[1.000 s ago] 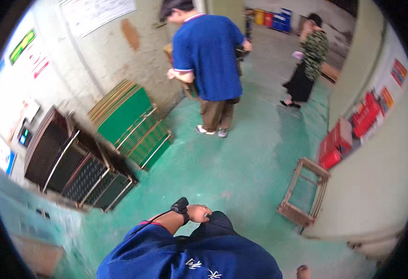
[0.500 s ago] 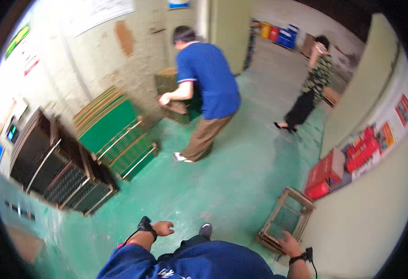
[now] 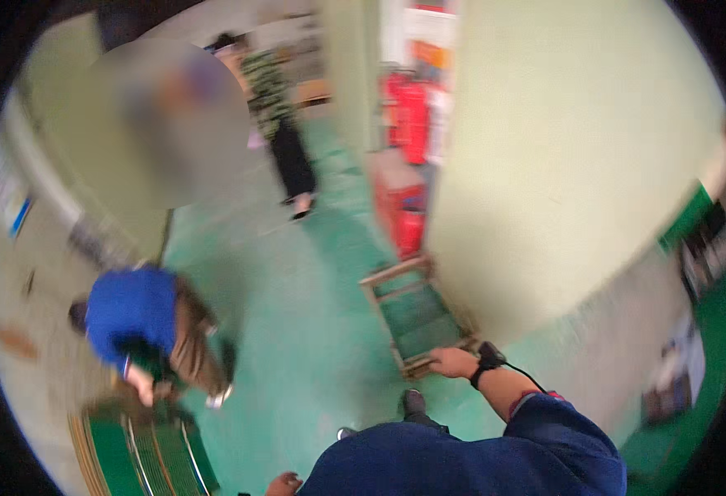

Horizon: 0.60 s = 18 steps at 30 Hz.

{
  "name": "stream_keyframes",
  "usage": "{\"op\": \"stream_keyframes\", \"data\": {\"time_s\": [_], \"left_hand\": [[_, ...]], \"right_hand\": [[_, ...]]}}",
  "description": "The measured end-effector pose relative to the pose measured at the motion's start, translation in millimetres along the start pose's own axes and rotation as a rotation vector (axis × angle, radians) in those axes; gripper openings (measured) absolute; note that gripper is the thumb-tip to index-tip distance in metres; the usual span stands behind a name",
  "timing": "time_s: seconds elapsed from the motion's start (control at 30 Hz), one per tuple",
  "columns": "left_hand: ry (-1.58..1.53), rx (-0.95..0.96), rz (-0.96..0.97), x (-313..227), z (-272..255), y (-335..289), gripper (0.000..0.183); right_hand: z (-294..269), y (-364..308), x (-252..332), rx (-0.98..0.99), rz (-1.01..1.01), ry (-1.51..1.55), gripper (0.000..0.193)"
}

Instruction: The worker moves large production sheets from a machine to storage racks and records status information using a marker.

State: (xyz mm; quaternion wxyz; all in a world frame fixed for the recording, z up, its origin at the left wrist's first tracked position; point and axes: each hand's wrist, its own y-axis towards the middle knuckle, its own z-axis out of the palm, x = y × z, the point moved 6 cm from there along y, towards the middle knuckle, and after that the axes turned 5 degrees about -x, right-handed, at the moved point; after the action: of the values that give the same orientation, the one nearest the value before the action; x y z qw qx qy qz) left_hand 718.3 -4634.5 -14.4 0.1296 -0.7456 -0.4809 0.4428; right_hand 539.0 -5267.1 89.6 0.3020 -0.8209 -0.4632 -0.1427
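A rectangular wooden frame [image 3: 389, 332] with a green middle rests on the floor beside the pale wall at the right, perhaps one of several stacked together. My right hand [image 3: 454, 362] is at its near corner, fingers bent over the rim; motion blur softens the contact. A dark band with a cable circles my right wrist. My left hand [image 3: 284, 484] shows only in part at the lower edge, low beside my body, with nothing visible in it; its fingers are smeared.
Red fire extinguishers [image 3: 413, 120] and a red box [image 3: 400, 186] stand along the wall beyond the frame. At the left a person in a blue shirt [image 3: 131, 310] bends over near stacked green boards [image 3: 108, 450]. Another person in a patterned top [image 3: 268, 95] stands farther off.
The view has swung to the right, so the blue-shirted person now appears lower left. My right hand has come onto the wooden frame's near corner. My left hand has dropped to the lower edge.
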Motion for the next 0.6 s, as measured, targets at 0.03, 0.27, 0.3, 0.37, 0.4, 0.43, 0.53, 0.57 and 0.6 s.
{"op": "stream_keyframes", "data": {"time_s": [0.03,0.27,0.3,0.37,0.4,0.43,0.53,0.57,0.6], "left_hand": [[0.003,0.126,0.023,0,1,22,0.057],[0.453,0.174,0.262,-177,-116,180,0.063],[0.493,0.209,0.312,-222,-121,198,0.063],[0.39,0.212,0.31,-280,-125,220,0.055],[0.412,0.236,0.324,-292,-117,219,0.055],[0.404,0.193,0.416,-310,-116,215,0.051],[0.449,0.168,0.533,-409,-86,175,0.047],[0.39,0.237,0.531,-426,-72,162,0.046],[0.33,0.304,0.528,-433,-62,155,0.045]], "right_hand": [[-3,-15,-5,-0.027,0.013,0.04,0.045],[24,-178,-105,-0.18,0.608,0.161,0.044],[36,-210,-121,-0.201,0.711,0.175,0.042],[80,-272,-141,-0.208,0.869,0.198,0.039],[110,-303,-142,-0.198,0.929,0.21,0.038],[133,-323,-139,-0.184,0.985,0.228,0.039],[164,-365,-133,-0.138,1.098,0.292,0.041],[172,-369,-132,-0.135,1.119,0.296,0.042],[177,-371,-132,-0.131,1.138,0.299,0.043]]}}
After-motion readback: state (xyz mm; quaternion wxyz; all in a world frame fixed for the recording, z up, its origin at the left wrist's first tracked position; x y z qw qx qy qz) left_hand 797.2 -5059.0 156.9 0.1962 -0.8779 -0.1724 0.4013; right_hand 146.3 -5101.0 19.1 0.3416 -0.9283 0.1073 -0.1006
